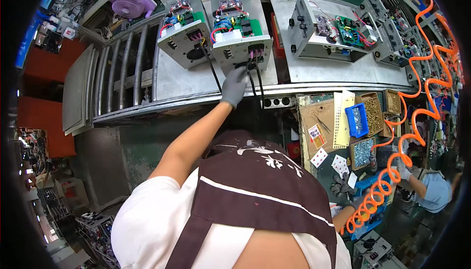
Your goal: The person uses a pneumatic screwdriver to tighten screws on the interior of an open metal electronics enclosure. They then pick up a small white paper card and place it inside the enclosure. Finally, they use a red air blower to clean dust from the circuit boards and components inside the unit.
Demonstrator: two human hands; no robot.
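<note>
My left hand (234, 88), in a grey glove, reaches forward to the near panel of an open-topped metal equipment case (224, 53). Its fingers are bent together at a dark round part low on that panel, and whatever lies in them is hidden. Black cables (260, 85) hang from the panel just right of the hand. Inside the case are a green circuit board (246, 26) and coloured wires. My right hand (360, 203) is down at the right by a blue bin (370, 220); the coiled hose and blur hide its fingers.
A similar case (184, 46) stands at left; another (324, 48) lies farther right. An orange coiled hose (392, 173) hangs across the right side. The side bench holds a blue tray (356, 120), boxes of small fasteners (363, 152) and playing cards (319, 157). Another person (431, 190) sits at right.
</note>
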